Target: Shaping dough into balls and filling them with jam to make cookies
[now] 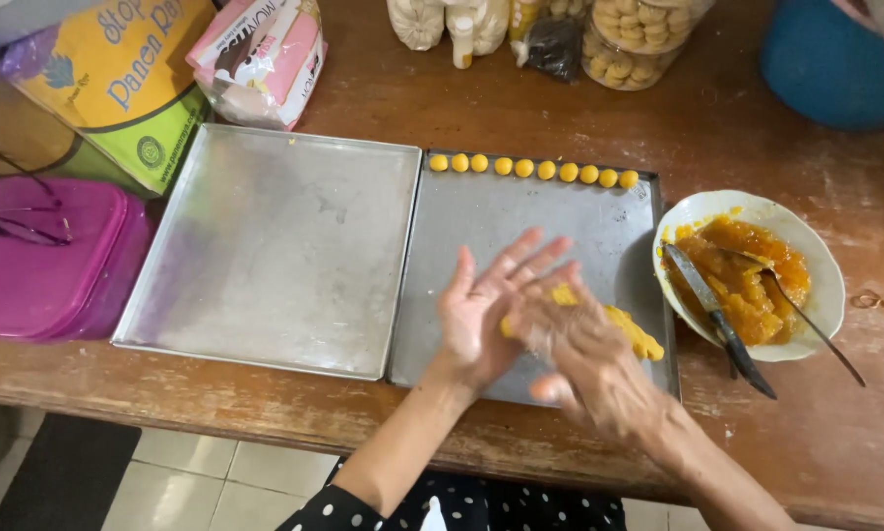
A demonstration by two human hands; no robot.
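Over a metal tray (520,226), both hands' flat, spread fingers (520,258) (right blurred) press yellow dough (563,294).

Yellow-green paper sack (117,84) at table's far left corner, blue lettering, round green seal. Pink-white plastic packet (265,59) just beside it, touching tray edge. Clear bags (447,22) along far edge.

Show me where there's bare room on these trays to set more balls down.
The left tray is wholly bare. The right tray is bare between its top-edge row of yellow balls and the hands. Its near part is crowded: left hand, right hand and yellow dough.
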